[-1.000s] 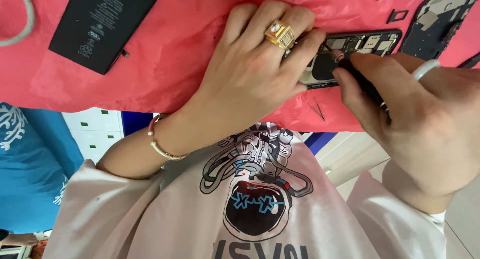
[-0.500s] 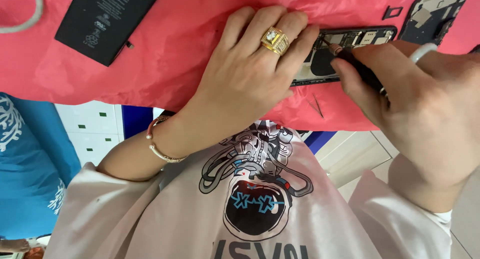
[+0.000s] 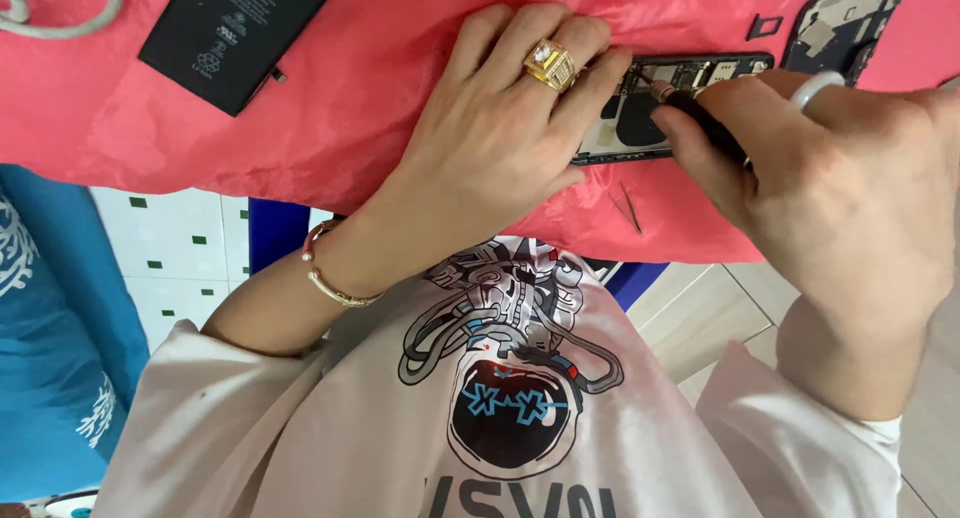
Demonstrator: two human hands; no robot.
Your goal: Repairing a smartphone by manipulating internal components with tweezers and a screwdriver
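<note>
An opened black phone (image 3: 690,73), its inner parts showing, lies on a red cloth (image 3: 350,128). My left hand (image 3: 500,128), with a gold ring and a bracelet, presses flat on the phone's left end and holds it down. My right hand (image 3: 840,178) grips a black screwdriver (image 3: 705,118). Its metal tip rests on the parts near the phone's upper edge, right beside my left fingertips.
A flat black battery (image 3: 235,28) lies at the upper left of the cloth, with a white cable (image 3: 60,18) beyond it. At the top right are a second opened phone panel (image 3: 845,23) and a small black tray (image 3: 765,25). A thin metal pin (image 3: 628,208) lies near the cloth's front edge. Blue fabric (image 3: 50,328) hangs at the left.
The screwdriver tip has shifted slightly up and left over the phone's insides. My left hand stays pressed on the phone. The view has drifted a little.
</note>
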